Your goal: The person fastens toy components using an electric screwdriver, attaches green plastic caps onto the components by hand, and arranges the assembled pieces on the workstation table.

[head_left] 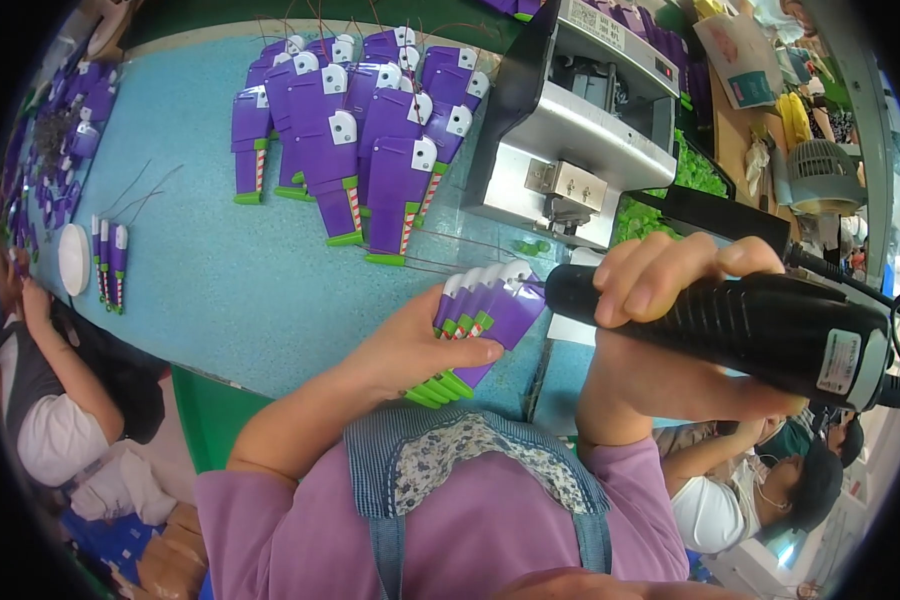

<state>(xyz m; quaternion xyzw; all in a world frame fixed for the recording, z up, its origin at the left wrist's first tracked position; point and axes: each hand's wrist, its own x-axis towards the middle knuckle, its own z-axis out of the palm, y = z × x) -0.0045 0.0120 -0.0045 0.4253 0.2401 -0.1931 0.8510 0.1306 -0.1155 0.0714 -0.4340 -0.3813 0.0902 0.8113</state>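
My left hand is closed round a fanned stack of purple plastic parts with white tops and green ends; thin wires trail from them. In my right hand is a black electric screwdriver, held level with my fingers wrapped over its body. Its bit points left at the white top of the nearest part in the stack; whether it touches a screw is too small to tell. Beyond the stack, a heap of similar purple parts lies on the blue tabletop.
A grey metal machine stands behind my right hand, beside green small pieces. At left are a white round dish and a few slim purple pieces. Co-workers sit on both sides, one arm at the left edge. A fan stands far right.
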